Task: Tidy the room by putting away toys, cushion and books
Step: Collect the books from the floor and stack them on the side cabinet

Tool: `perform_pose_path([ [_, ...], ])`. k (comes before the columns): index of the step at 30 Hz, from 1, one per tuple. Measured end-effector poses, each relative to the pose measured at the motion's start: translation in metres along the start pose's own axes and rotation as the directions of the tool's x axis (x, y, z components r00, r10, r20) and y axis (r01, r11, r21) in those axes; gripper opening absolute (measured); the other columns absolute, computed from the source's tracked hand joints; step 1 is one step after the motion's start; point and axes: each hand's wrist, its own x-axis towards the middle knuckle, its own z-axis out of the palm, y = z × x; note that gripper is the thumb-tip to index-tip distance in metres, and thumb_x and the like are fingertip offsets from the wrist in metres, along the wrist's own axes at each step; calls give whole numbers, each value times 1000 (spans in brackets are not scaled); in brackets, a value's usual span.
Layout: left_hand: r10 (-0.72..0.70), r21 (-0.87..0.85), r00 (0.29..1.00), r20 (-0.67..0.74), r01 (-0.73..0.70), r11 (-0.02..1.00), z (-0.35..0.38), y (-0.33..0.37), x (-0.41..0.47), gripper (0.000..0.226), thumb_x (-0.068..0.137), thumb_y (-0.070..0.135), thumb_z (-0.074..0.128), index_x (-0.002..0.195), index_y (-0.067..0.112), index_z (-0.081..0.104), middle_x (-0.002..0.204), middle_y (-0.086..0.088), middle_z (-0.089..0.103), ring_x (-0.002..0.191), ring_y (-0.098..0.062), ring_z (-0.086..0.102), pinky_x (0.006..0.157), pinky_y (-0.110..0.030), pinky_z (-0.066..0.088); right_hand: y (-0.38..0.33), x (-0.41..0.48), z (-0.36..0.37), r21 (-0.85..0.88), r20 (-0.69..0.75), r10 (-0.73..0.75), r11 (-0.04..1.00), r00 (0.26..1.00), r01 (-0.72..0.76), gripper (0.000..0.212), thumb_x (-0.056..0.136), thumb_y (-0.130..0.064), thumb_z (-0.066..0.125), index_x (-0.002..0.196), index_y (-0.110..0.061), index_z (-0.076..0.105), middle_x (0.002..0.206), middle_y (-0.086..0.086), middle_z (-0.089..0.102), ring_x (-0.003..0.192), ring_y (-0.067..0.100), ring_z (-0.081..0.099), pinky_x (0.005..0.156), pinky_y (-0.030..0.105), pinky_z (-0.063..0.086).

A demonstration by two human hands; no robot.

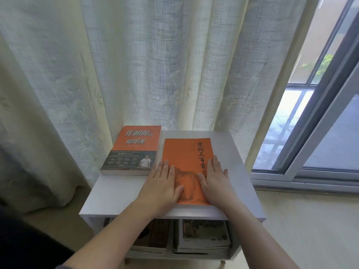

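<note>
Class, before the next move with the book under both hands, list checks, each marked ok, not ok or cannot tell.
1. Left hand and right hand on the right orange book: ok, both flat.
2. Grip: not ok, fingers straight.
3. Book fully on the white cabinet top: ok.
4. Left orange book not overlapping: ok.
5. Room above the stacked books in the shelf below: cannot tell.
</note>
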Motion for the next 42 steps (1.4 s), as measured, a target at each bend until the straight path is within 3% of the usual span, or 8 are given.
perform_pose_path([
  [7,-46,-28,999,6,46,999,5,-3,-1,118,57,71,-39,152,10,-6,159,-12,-13,147,-22,-17,115,-48,-18,-3,3,3,-13,-1,5,1000,1000,-5,67,104,-42,27,154,-4,3,162,14,-6,150,27,2,119,45,1],
  [11,-60,-31,998,-2,59,998,5,-2,-1,101,68,64,-21,152,10,-6,159,-11,-14,146,-22,-18,115,-47,-18,-3,3,2,-20,-3,11,1000,1000,-11,67,104,-43,26,154,-5,3,162,13,-6,150,27,2,120,46,1],
  [18,-96,-79,995,-20,94,992,-2,2,-4,91,76,57,-15,152,8,-2,160,-12,-8,147,-23,-12,116,-43,-18,-4,-12,-7,-59,-3,34,998,999,-34,73,101,-52,24,155,-11,-4,162,5,-15,148,25,-17,118,53,-7],
  [24,-93,-219,996,-16,87,972,0,14,-5,69,101,46,19,152,4,0,160,-14,-8,148,-22,-10,120,-34,-6,-10,-29,-5,-96,72,-12,995,997,19,70,102,-50,20,155,-11,-2,162,5,-14,148,25,-17,120,51,-6],
  [31,-102,-142,993,-51,94,985,4,11,-1,95,74,57,-16,152,5,0,160,-13,-5,148,-21,-9,116,-35,-11,-12,-21,-3,-122,88,0,992,996,11,71,101,-51,17,154,-10,-6,162,6,-16,148,25,-18,120,52,-5],
  [35,-110,-138,994,-29,105,985,4,11,0,98,71,57,-19,152,5,1,160,-13,-5,148,-22,-8,117,-36,-11,-13,-21,-4,-135,95,12,991,995,1,71,101,-52,16,155,-11,-6,161,5,-17,148,26,-18,119,53,-5],
  [39,-137,-88,990,28,139,986,-1,11,-4,78,93,58,0,152,8,-2,160,-10,-8,148,-22,-11,116,-45,-15,-14,-27,-7,-126,102,29,992,994,-15,71,100,-55,15,155,-14,-6,162,3,-17,147,27,-20,118,55,-6],
  [42,-114,-95,992,49,119,988,-5,13,-19,100,75,70,-17,152,8,-4,160,-9,-10,147,-21,-13,115,-49,-13,-13,-42,-9,-131,97,27,991,995,-14,70,100,-56,14,156,-18,-4,162,2,-16,147,27,-20,118,56,-6],
])
